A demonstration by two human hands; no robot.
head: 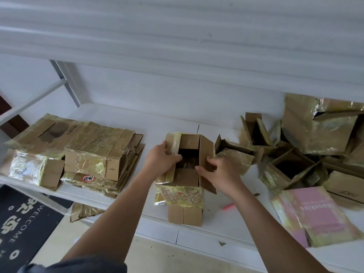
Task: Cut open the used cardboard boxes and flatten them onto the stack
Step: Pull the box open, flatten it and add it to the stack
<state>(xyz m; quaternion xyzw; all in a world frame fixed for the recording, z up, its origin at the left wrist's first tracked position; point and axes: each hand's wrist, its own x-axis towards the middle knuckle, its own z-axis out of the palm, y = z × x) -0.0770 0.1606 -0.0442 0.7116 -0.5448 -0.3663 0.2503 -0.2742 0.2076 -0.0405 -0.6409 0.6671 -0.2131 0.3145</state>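
Both bare forearms reach in | left hand grips taped flap, right hand pinches opposite flap of open brown cardboard box at white table front edge | advice: spread flaps evenly, press flat | 1 flattened-cardboard stack at left end

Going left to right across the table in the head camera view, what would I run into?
Stack of flattened boxes → left hand → open box being held → right hand → pink cutter → pile of uncut boxes.
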